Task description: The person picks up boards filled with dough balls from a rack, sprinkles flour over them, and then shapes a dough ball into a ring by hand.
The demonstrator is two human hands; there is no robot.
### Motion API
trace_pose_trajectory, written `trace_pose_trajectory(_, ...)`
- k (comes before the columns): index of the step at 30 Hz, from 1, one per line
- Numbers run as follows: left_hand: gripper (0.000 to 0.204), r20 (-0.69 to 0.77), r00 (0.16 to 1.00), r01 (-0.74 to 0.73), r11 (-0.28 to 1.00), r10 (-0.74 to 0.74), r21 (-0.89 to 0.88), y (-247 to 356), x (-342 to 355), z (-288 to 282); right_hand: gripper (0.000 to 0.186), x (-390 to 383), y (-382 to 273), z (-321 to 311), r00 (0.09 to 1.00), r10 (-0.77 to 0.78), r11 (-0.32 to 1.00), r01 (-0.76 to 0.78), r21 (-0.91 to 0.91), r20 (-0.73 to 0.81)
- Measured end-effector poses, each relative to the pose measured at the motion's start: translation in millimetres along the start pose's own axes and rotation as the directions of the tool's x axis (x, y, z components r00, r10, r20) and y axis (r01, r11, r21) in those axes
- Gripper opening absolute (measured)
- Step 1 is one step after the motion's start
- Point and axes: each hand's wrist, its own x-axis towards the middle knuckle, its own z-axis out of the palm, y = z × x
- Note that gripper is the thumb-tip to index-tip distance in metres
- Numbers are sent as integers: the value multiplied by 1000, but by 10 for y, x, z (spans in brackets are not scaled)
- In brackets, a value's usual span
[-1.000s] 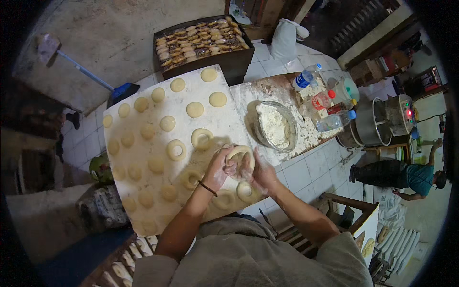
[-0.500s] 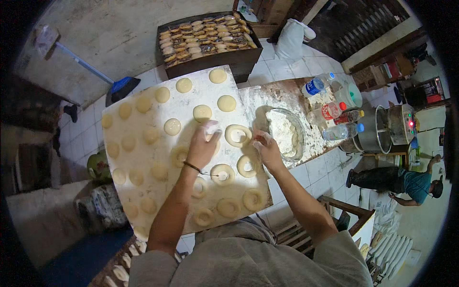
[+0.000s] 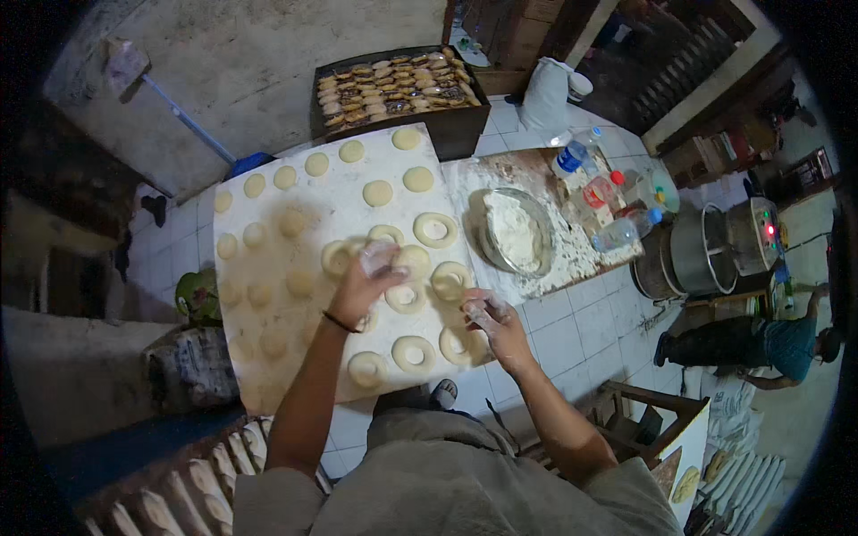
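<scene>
Over the middle of the floury white board, my left hand [image 3: 368,282] holds a pale dough disc [image 3: 412,261] at its fingertips. White flour coats its fingers, and a thin dark band circles the wrist. To the right, my right hand [image 3: 493,323] hovers over the board's right edge with floury fingers bent and slightly apart; I see nothing in them. Just past its fingertips lies a dough ring [image 3: 450,280]. Farther off is another dough ring [image 3: 435,230], and a third dough ring [image 3: 414,355] lies closer to me. Flat dough rounds [image 3: 377,193] spread across the far and left parts.
A metal bowl of flour [image 3: 518,232] stands on a floury table beside the board, with several plastic bottles [image 3: 617,230] behind it. A dark tray of browned buns [image 3: 398,85] sits at the far side. A mixer [image 3: 706,246] and a person in a teal shirt [image 3: 791,347] are at right.
The view has shifted slightly. My left hand now has a dough disc at its fingertips, apparently lifted from the board's middle. My right hand has come nearer to me, away from the far ring.
</scene>
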Motion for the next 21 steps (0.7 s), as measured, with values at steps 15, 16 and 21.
trace_pose_trajectory(15,44,15,994,-99,851,107,515,-547,-1996,2074,22,-1789,546,-635,989,-117,938,81,-338,-88)
trace_pose_trajectory(16,44,-3,986,-143,850,168,506,-516,-2050,2155,22,-1802,590,-662,980,-169,910,114,-398,-107)
trace_pose_trajectory(21,36,211,977,-21,991,-7,130,-708,-2092,2085,46,-2090,357,-672,999,-44,951,48,306,-20)
